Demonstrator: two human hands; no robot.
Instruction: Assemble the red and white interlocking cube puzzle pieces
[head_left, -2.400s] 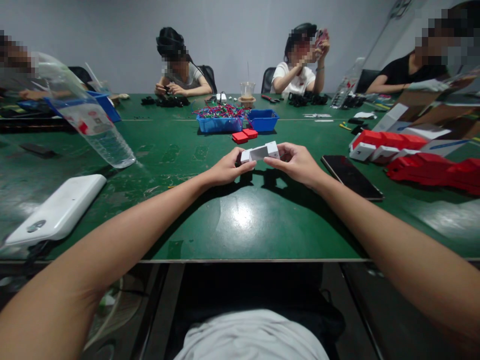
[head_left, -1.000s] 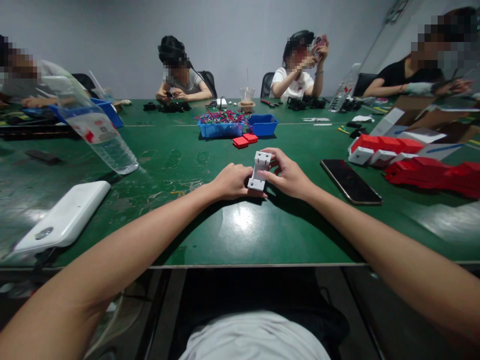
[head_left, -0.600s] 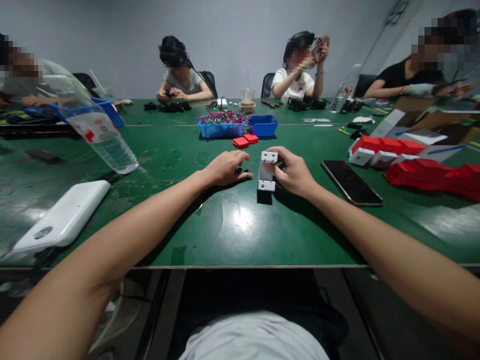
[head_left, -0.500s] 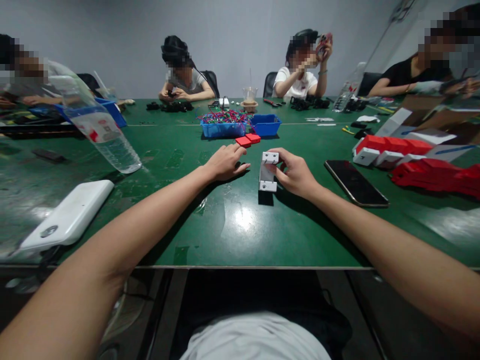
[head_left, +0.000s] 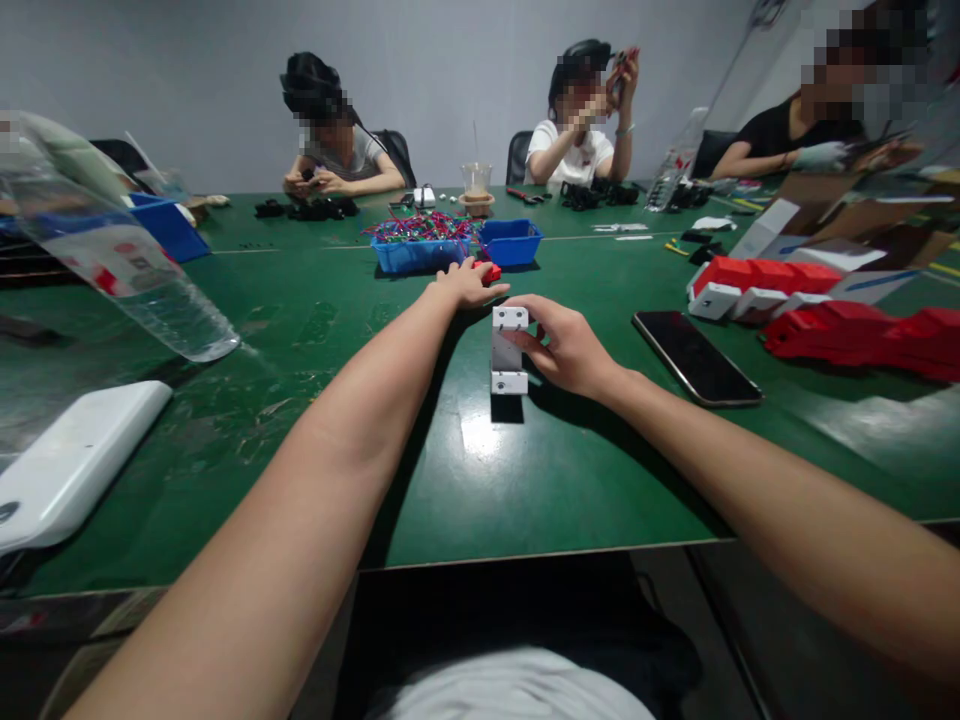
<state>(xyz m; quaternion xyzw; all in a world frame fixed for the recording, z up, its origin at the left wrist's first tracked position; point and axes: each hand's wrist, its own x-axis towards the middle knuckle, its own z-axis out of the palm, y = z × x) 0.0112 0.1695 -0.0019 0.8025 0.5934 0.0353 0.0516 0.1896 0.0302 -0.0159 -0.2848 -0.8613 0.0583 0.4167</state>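
Observation:
My right hand grips a white C-shaped bracket with small holes in its two end blocks, holding it upright over the table. My left hand is stretched forward, palm down, with its fingers apart. It reaches over the red blocks, which it partly hides; whether it touches them I cannot tell. Just behind them stand a blue bin heaped with coloured wires and a second, smaller blue bin.
Right of my right hand lies a phone, with rows of red-and-white parts and red parts beyond. A tilted-looking water bottle and a white power bank are at left. Co-workers sit across the green table.
My left hand has moved forward over the red blocks. My right hand still holds the white bracket. The whole view has shifted slightly.

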